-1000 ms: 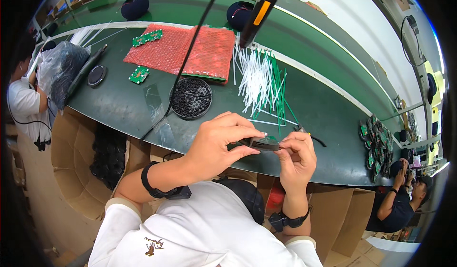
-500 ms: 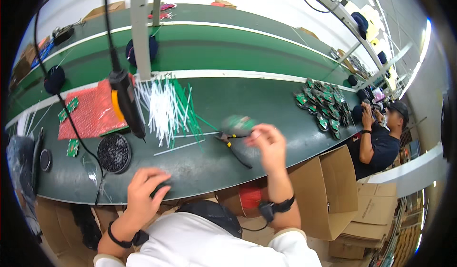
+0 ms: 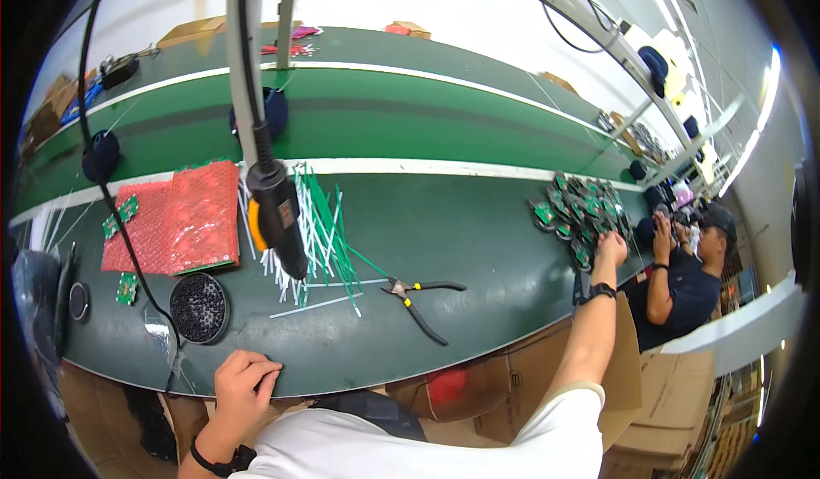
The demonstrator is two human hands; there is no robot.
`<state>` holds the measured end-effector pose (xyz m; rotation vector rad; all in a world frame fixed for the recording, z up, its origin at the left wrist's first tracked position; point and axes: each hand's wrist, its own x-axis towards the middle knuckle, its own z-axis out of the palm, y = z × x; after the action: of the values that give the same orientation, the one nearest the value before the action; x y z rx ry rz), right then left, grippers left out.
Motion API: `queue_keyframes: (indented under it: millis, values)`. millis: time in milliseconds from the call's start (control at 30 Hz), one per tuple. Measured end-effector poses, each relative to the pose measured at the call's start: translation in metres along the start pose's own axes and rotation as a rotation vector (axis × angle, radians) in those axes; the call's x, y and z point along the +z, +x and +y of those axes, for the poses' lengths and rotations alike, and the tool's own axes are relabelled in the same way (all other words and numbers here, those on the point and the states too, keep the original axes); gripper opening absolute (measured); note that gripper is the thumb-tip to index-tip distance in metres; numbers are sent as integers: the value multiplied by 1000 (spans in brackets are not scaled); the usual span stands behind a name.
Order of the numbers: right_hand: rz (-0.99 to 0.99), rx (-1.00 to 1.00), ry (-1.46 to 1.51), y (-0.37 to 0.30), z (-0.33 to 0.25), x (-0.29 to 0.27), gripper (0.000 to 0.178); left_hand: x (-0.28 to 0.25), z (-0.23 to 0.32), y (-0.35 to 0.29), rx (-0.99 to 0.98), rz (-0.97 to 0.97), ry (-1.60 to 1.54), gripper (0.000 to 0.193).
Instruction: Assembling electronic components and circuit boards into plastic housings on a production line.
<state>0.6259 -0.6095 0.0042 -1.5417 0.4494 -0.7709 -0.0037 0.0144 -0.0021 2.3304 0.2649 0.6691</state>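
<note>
At the right of the bench, my right hand (image 3: 611, 248) reaches into a pile of green circuit boards with round black parts (image 3: 581, 206). Its fingers are bent closed on a circuit board at the pile's near edge, mostly hidden by the hand. My left hand (image 3: 245, 382) rests by the front edge of the bench, fingers curled in toward the thumb, with nothing visible in them. Between the hands lie black pliers with yellow marks (image 3: 414, 300), handles spread. White and green cable ties (image 3: 320, 231) lie in a loose heap beyond them.
A black-and-orange corded tool (image 3: 278, 219) hangs over the cable ties. Left of it are red bubble-wrap packs (image 3: 201, 219) and a round black tub of small dark pieces (image 3: 199, 308). Cardboard boxes (image 3: 547, 376) stand below the front edge. A co-worker (image 3: 692, 261) is at the far right.
My right hand has moved from mid-bench to the pile at the right, taking the circuit board it held with it. My left hand has lowered slightly and its fingers have drawn together.
</note>
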Motion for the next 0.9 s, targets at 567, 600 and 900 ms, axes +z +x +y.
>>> queue_keyframes:
  millis: [567,600,900]
  values:
    - [-348,123,-94,43,-10,-12,40,-3,0,-2,93,-18,158,16]
    - [-351,31,-184,27,-20,-2,35,-3,-1,-3,93,-29,148,16]
    - [-1507,-611,-196,-381,-177,194,11,-3,-5,-5,102,-40,120,18]
